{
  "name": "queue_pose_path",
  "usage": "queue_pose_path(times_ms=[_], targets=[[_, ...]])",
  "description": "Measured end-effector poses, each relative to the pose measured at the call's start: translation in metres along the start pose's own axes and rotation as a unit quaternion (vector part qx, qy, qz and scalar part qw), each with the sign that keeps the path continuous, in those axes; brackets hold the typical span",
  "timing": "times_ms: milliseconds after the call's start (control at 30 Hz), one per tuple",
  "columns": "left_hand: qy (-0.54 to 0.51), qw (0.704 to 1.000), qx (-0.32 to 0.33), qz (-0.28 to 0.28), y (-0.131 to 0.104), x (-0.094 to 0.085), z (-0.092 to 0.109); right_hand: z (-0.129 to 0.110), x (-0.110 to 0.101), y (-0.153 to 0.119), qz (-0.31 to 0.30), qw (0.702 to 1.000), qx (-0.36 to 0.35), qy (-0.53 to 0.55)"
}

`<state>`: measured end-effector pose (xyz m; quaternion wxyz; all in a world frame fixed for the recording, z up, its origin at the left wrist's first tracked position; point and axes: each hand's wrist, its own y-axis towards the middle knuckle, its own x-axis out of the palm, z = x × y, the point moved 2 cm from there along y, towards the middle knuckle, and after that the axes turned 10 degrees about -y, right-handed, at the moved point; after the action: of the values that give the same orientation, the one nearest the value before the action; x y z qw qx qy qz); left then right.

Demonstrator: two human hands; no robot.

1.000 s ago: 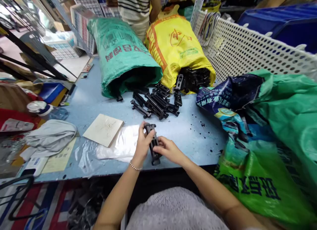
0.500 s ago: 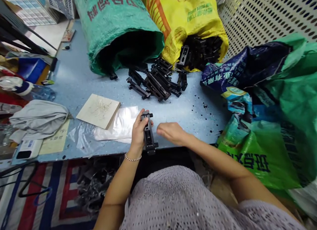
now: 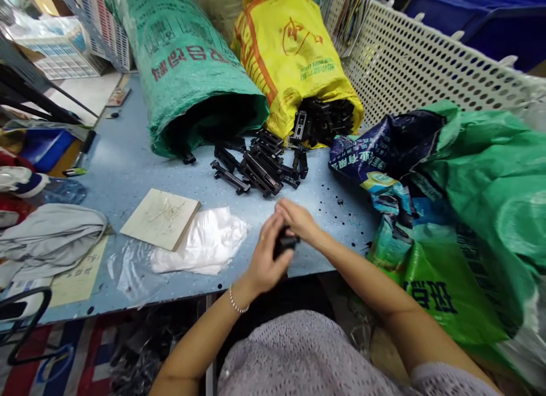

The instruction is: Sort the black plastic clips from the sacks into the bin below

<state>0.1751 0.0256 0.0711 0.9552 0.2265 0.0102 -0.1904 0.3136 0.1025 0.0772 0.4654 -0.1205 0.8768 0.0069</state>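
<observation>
My left hand [image 3: 268, 258] is closed around a black plastic part [image 3: 286, 242], of which only one end shows between thumb and fingers. Close against it, my right hand [image 3: 301, 221] has its fingers bent over the far end of the same part; its fingertips are partly hidden, so whether it grips the part I cannot make out. Beyond both hands lies a pile of similar long black parts [image 3: 261, 171] on the blue table [image 3: 239, 211]. To the left are clear plastic bags [image 3: 213, 242] and a pale square block [image 3: 160, 218] with fine bits on top.
A green sack [image 3: 200, 66] and a yellow sack [image 3: 298, 49] of black parts lie open at the back. Crumpled bags [image 3: 452, 242] crowd the right side before a white perforated crate [image 3: 409, 54]. Left are a grey cloth [image 3: 51, 236] and a bottle [image 3: 63, 190].
The black part has turned and moved right with my left hand. My hands, apart before, now meet around it. The view has tilted up, showing more of the back.
</observation>
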Motion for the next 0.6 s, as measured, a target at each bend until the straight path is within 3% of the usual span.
queue_pose_path(times_ms=[100,167,233,300,400,467,533,600], targets=[[-0.040,0.967,-0.209,0.138,0.002,0.014,-0.055,-0.001,-0.010,0.057,0.068,0.984,0.038,-0.160],[-0.025,0.951,-0.261,0.162,0.003,0.020,-0.080,0.001,-0.008,0.082,0.046,0.969,0.061,-0.235],[-0.030,0.945,-0.276,0.174,0.006,0.015,-0.091,0.006,-0.006,0.090,0.007,0.976,0.063,-0.206],[-0.099,0.932,-0.270,0.219,0.012,-0.001,-0.087,0.010,-0.005,0.078,0.011,0.992,0.043,-0.121],[-0.252,0.885,-0.230,0.316,0.025,-0.032,-0.062,0.006,0.003,0.032,0.013,0.999,-0.026,0.040],[-0.327,0.864,-0.207,0.321,0.034,-0.043,-0.043,-0.005,0.014,-0.005,-0.024,0.990,-0.069,0.122],[-0.364,0.856,-0.201,0.307,0.036,-0.047,-0.026,-0.019,0.020,-0.036,-0.022,0.989,-0.090,0.116],[-0.372,0.846,-0.208,0.320,0.031,-0.046,-0.014,-0.032,0.017,-0.055,-0.012,0.991,-0.125,0.040]])
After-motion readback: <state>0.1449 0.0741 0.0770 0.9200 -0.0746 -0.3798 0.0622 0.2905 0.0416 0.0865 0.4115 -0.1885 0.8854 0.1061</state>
